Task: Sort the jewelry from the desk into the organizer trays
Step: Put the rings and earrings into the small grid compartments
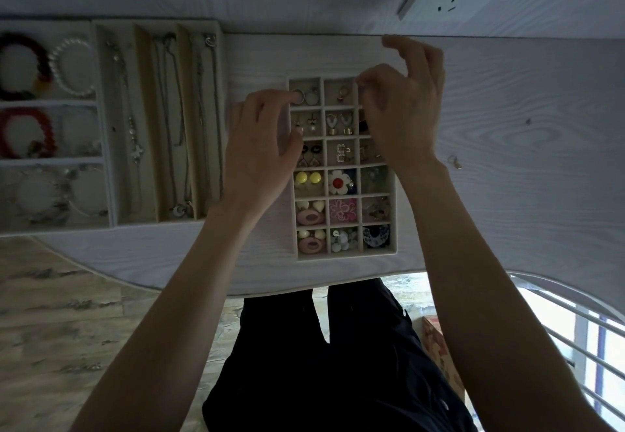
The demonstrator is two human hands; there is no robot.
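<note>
Both hands over the small grid tray (342, 255) mid-counter (507, 127). Left hand (260, 147) sits at tray's left edge, fingers (293, 95) loosely spread w/ a fingertip at the ring (299, 96) in the top-left compartment; touching or just above it, can't tell, nothing clearly gripped. Right hand (402, 107) hangs over the top-right compartments, thumb and forefinger drawn narrow together as if pinching sth tiny; the item itself too small/hidden to make out, other fingers lifted and curled. Tray compartments mostly filled: hoops and small earrings up top, yellow studs (308, 178), white flower w/ red centre (339, 182), pink flower (342, 210), pink ovals (308, 218), blue-white piece (375, 236) lower down. One small loose jewelry piece (454, 161) lies on the counter, right of the right wrist, apart from the tray. At left, touching side by side: necklace tray (159, 120) w/ chains in long slots, and bracelet tray (50, 103) w/ red, dark and pearl bracelets.
</note>
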